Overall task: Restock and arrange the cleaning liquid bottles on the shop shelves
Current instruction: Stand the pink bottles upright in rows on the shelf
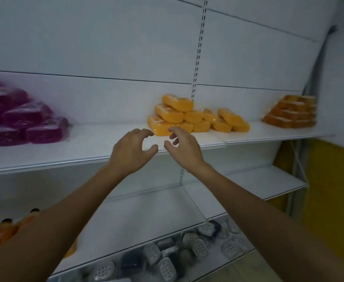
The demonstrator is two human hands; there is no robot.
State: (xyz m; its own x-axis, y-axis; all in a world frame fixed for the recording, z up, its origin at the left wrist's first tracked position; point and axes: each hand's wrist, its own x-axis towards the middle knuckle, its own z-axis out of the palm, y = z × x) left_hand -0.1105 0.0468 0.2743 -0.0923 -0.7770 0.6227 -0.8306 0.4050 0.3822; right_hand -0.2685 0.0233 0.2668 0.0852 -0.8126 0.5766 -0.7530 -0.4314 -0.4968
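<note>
Over the front lip of the upper shelf (85, 143), the left hand (129, 151) and right hand (184, 148) hover close together, each grip empty with its fingers loosely curled. Just beyond the fingertips lies a heap of yellow bars (197, 119). The orange bottles (0, 235) sit well below at the far left of the lower shelf (136, 220), partly behind the left forearm. It seems wise to nudge the heap aside gently with both hands, freeing bare shelf before fetching bottles.

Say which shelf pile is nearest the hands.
The yellow pile, just behind the left hand and right hand; the purple pile and orange pile lie far aside.
</note>
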